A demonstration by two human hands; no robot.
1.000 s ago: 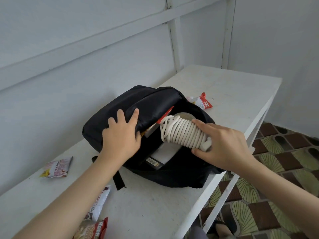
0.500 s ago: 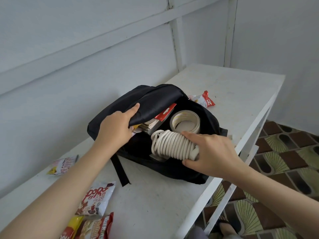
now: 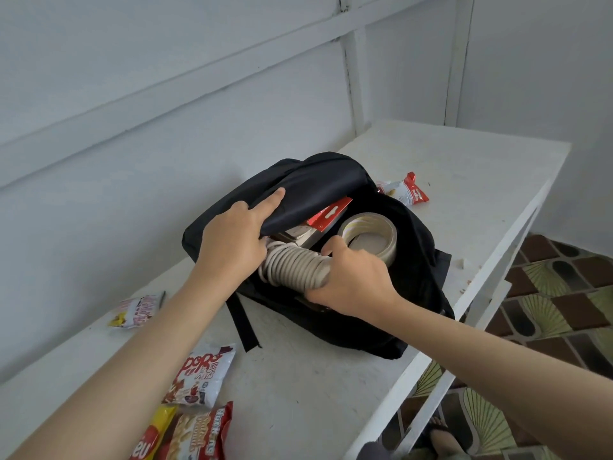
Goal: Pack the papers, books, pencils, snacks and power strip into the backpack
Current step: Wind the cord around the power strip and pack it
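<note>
A black backpack (image 3: 411, 260) lies open on the white table (image 3: 447, 161). My left hand (image 3: 232, 240) lifts its upper flap. My right hand (image 3: 351, 280) grips the white coiled cord of the power strip (image 3: 292, 268), which sits partly inside the opening. Deeper in the bag I see a roll of tape (image 3: 368, 234), a red card package (image 3: 328, 212) and a white block under the flap. Snack packets lie on the table: one red and white (image 3: 406, 190) behind the bag, one at the left (image 3: 136, 310), and several near my left forearm (image 3: 199, 376).
A grey wall runs along the table's far side. The table's right edge drops to a patterned tile floor (image 3: 547, 310). A black strap (image 3: 243, 323) trails from the bag toward me. A foot in a sandal shows below the table edge.
My right hand has pushed the coiled cord leftward and deeper into the bag. My left hand has raised the flap higher. The view has shifted, showing more snack packets at the bottom left.
</note>
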